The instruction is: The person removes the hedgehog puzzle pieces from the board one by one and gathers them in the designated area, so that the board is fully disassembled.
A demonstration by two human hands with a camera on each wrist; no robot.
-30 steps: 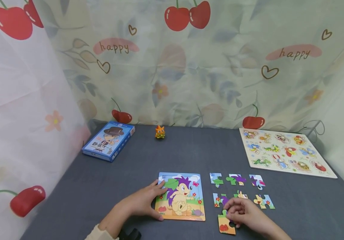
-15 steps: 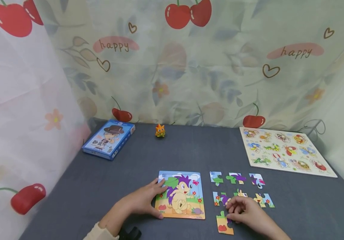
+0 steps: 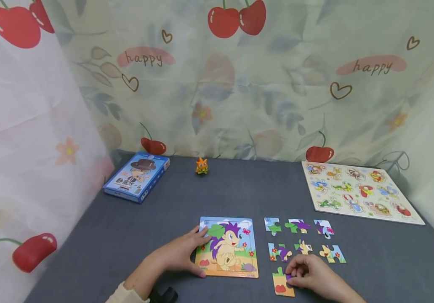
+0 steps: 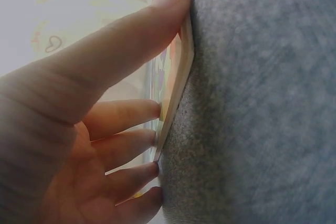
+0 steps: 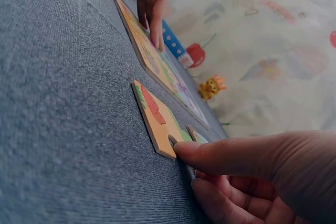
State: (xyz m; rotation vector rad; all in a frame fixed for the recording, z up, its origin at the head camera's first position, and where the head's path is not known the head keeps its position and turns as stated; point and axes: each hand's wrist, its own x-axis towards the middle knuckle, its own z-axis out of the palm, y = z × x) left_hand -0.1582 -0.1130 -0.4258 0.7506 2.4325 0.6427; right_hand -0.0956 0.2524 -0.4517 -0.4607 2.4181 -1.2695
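My left hand (image 3: 184, 253) rests along the left side of a square hedgehog puzzle (image 3: 229, 248). Its thumb touches the lower left corner; the other fingers lie fairly straight at the side and upper left. My right hand (image 3: 309, 271) pinches the right edge of an orange jigsaw piece (image 3: 282, 289) with red fruit printed on it. That piece lies nearly flat on the dark cloth, right of the puzzle, and the right wrist view has the thumb (image 5: 199, 152) at its notch. The curled fingers are partly hidden beneath that thumb.
Several loose jigsaw pieces (image 3: 279, 252) form two rows beyond my right hand. A white insect board (image 3: 364, 193) lies far right. At the back stand a blue box (image 3: 138, 176) and a small orange figurine (image 3: 201, 166). Patterned curtains (image 3: 239, 84) enclose the dark table.
The orange piece has shifted slightly left. My right hand has moved a little down, uncovering more of the loose pieces above it. The left hand and the hedgehog puzzle stay in place.
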